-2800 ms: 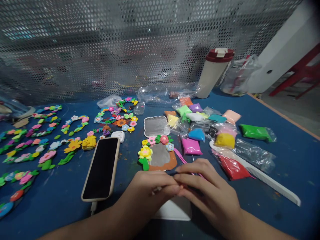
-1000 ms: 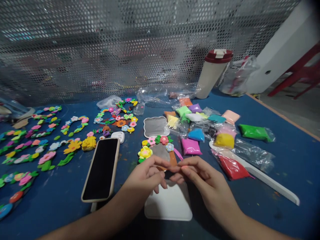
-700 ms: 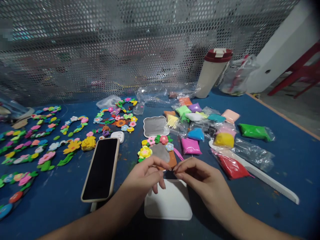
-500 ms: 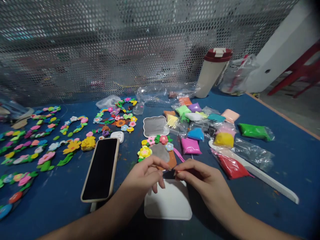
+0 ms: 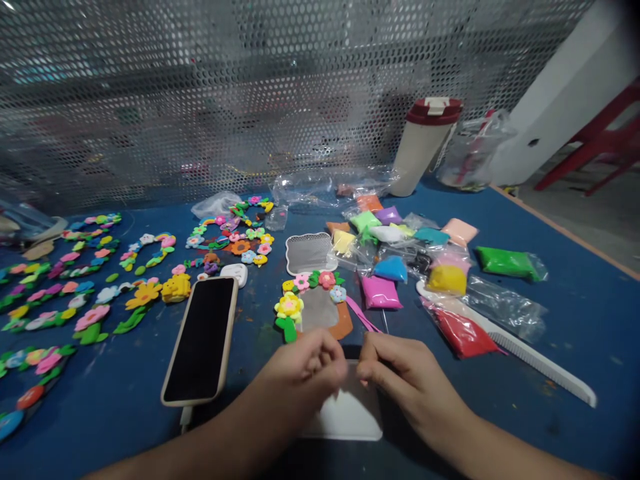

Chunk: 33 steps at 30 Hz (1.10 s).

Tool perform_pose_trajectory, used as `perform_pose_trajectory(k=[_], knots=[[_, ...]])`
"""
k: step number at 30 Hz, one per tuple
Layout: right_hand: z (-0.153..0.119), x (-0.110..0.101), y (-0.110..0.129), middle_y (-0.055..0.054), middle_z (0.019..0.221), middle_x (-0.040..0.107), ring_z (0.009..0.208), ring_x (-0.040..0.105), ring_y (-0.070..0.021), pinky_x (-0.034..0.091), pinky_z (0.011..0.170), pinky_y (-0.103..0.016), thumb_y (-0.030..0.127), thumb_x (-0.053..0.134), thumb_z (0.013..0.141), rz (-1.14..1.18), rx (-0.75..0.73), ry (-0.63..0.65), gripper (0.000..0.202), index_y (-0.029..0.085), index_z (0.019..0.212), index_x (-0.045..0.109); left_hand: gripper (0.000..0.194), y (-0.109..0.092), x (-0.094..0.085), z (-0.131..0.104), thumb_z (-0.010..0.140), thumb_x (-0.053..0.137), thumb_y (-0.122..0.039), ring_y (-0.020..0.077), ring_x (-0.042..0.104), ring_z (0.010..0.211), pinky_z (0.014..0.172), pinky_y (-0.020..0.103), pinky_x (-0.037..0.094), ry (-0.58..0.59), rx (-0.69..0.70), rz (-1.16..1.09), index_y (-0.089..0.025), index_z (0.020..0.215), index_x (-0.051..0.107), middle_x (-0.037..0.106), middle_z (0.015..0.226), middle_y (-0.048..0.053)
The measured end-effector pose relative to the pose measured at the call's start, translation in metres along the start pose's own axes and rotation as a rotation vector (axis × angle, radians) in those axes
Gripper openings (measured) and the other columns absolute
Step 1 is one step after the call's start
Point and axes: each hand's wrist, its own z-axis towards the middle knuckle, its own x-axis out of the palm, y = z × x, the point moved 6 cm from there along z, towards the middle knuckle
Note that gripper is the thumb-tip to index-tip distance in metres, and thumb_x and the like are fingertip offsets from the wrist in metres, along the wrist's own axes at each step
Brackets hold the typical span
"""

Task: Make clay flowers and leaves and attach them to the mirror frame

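Note:
My left hand [image 5: 315,370] is closed with curled fingers above a white board [image 5: 350,417]. Facing it, my right hand [image 5: 397,367] pinches with thumb and forefinger. Anything between the fingers of either hand is hidden or too small to make out. Just beyond my hands lies a small mirror [image 5: 320,308] whose brown frame carries clay flowers and green leaves. Part of its lower edge is covered by my left hand. A thin pink strip [image 5: 361,313] lies beside the mirror's right edge.
Clay packets, including a magenta packet [image 5: 381,292] and a red packet [image 5: 463,330], lie right, near a white comb [image 5: 543,367]. A phone [image 5: 203,340] lies left, beside flower-decorated frames [image 5: 150,250]. Behind are a plain mirror [image 5: 310,253], a tumbler [image 5: 425,147] and a perforated metal panel [image 5: 200,100].
Both hands have moved slightly toward me, and the left fingers have curled in more. More of the decorated mirror's lower part and its green leaf now shows.

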Motion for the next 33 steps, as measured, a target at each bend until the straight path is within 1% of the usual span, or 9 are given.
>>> perform_pose_trajectory(k=[4, 9, 12, 17, 20, 22, 25, 27, 33], knots=[[-0.003, 0.007, 0.003, 0.004, 0.052, 0.051, 0.050, 0.045, -0.0085, 0.033, 0.048, -0.020, 0.035, 0.050, 0.090, -0.038, -0.088, 0.080, 0.038, 0.019, 0.055, 0.056, 0.027, -0.004, 0.012, -0.008, 0.080, 0.060, -0.040, 0.0095, 0.043, 0.057, 0.053, 0.021, 0.030, 0.103, 0.115, 0.323, -0.018, 0.067, 0.052, 0.047, 0.061, -0.005], [-0.005, 0.013, 0.008, 0.005, 0.052, 0.045, 0.048, 0.043, -0.0082, 0.031, 0.046, -0.020, 0.036, 0.048, 0.090, -0.181, -0.219, 0.115, 0.043, 0.018, 0.051, 0.046, 0.033, -0.005, 0.017, -0.008, 0.087, 0.052, -0.043, 0.0111, 0.046, 0.056, 0.051, 0.023, 0.026, 0.056, 0.282, 0.690, -0.018, 0.066, 0.055, 0.056, 0.062, -0.002], [-0.005, 0.014, 0.013, 0.003, 0.056, 0.050, 0.051, 0.046, -0.0097, 0.035, 0.049, -0.021, 0.035, 0.041, 0.094, -0.236, -0.267, 0.113, 0.040, 0.019, 0.057, 0.049, 0.027, -0.011, 0.017, -0.009, 0.089, 0.050, -0.033, 0.0145, 0.052, 0.056, 0.050, 0.025, 0.024, -0.041, 0.335, 0.954, -0.018, 0.068, 0.058, 0.062, 0.063, 0.002], [-0.010, 0.013, 0.023, -0.006, 0.089, 0.066, 0.081, 0.061, -0.0165, 0.049, 0.073, -0.027, 0.029, 0.041, 0.093, -0.234, -0.277, 0.127, 0.022, 0.019, 0.095, 0.061, 0.025, -0.022, 0.010, -0.014, 0.090, 0.046, -0.027, 0.0170, 0.052, 0.053, 0.048, 0.028, 0.022, -0.250, 0.504, 1.286, -0.018, 0.071, 0.061, 0.059, 0.057, 0.004], [-0.015, 0.014, 0.026, -0.010, 0.120, 0.061, 0.109, 0.057, -0.0204, 0.047, 0.092, -0.034, 0.026, 0.046, 0.090, -0.222, -0.325, 0.155, 0.035, 0.019, 0.123, 0.052, 0.023, -0.026, 0.013, -0.024, 0.087, 0.040, -0.012, 0.0181, 0.055, 0.057, 0.051, 0.028, 0.027, -0.331, 0.722, 1.396, -0.017, 0.081, 0.062, 0.060, 0.059, 0.005], [-0.017, 0.014, 0.025, -0.012, 0.127, 0.058, 0.115, 0.055, -0.0220, 0.046, 0.095, -0.037, 0.027, 0.047, 0.089, -0.242, -0.345, 0.166, 0.042, 0.018, 0.130, 0.047, 0.026, -0.025, 0.014, -0.026, 0.084, 0.037, -0.007, 0.0189, 0.055, 0.059, 0.052, 0.028, 0.030, -0.367, 0.777, 1.439, -0.016, 0.088, 0.062, 0.062, 0.065, 0.007], [-0.015, 0.011, 0.020, -0.009, 0.116, 0.065, 0.104, 0.062, -0.0197, 0.051, 0.089, -0.036, 0.026, 0.044, 0.091, -0.273, -0.308, 0.108, 0.036, 0.022, 0.125, 0.054, 0.028, -0.019, 0.015, -0.021, 0.082, 0.036, -0.005, 0.0193, 0.054, 0.059, 0.051, 0.028, 0.031, -0.335, 0.707, 1.413, -0.015, 0.090, 0.061, 0.063, 0.069, 0.008], [-0.013, 0.007, 0.018, -0.008, 0.109, 0.069, 0.098, 0.065, -0.0177, 0.053, 0.085, -0.033, 0.022, 0.046, 0.090, -0.293, -0.287, 0.020, 0.032, 0.022, 0.120, 0.058, 0.027, -0.014, 0.012, -0.013, 0.082, 0.036, -0.006, 0.0192, 0.054, 0.061, 0.052, 0.028, 0.032, -0.279, 0.565, 1.276, -0.016, 0.086, 0.061, 0.062, 0.070, 0.007], [-0.014, 0.001, 0.030, -0.009, 0.113, 0.067, 0.100, 0.064, -0.0184, 0.054, 0.084, -0.032, 0.014, 0.054, 0.086, -0.451, -0.546, -0.119, 0.035, 0.021, 0.120, 0.059, 0.033, 0.000, 0.005, -0.001, 0.092, 0.030, -0.022, 0.0122, 0.049, 0.051, 0.054, 0.022, 0.039, -0.008, 0.148, 0.428, -0.016, 0.076, 0.058, 0.055, 0.059, 0.001]])
